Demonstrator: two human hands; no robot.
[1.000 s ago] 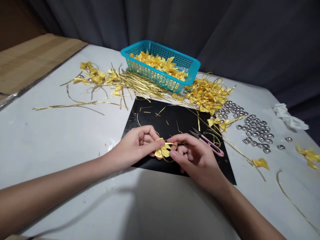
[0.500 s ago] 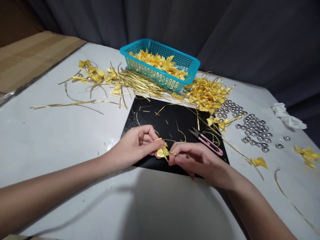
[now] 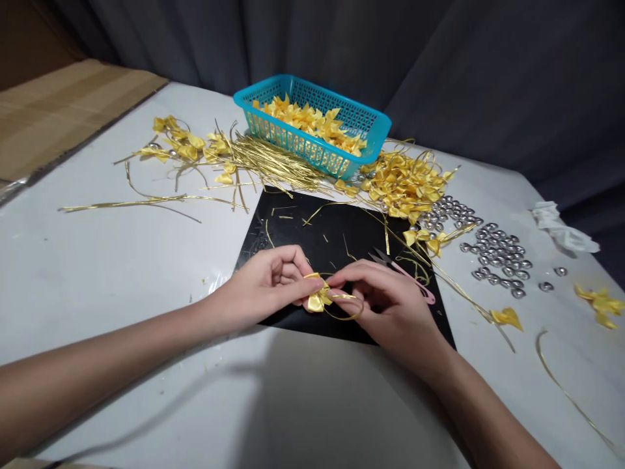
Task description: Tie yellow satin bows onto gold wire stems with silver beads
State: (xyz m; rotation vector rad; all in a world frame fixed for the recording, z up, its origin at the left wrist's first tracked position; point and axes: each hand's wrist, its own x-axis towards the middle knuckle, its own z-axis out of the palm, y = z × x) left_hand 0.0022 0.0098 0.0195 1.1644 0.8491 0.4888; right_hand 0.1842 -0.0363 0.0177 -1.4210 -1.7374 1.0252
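Over the front of a black mat (image 3: 303,241), my left hand (image 3: 280,277) pinches a yellow satin ribbon bow (image 3: 316,301) between thumb and fingers. My right hand (image 3: 385,299) is closed at the bow's right side, its fingertips on a gold cord (image 3: 354,317). The cord bends in a loop in front of the right thumb and runs back to the bow. Its ends are hidden by the fingers. Pink-handled thread snips (image 3: 424,291) lie on the mat, partly behind my right hand.
A blue basket (image 3: 375,146) of yellow bows stands at the back. Before it lies a bundle of gold cords (image 3: 278,166), with a heap of corded bows (image 3: 410,182) to its right. Silver beads (image 3: 502,251) and a white cloth (image 3: 561,228) lie at the right. Cardboard (image 3: 73,111) covers the left corner.
My right hand has moved in against the bow and turned, now covering more of the snips. The gold cord has gone from a short stretch to an open loop. My left hand keeps its pinch.
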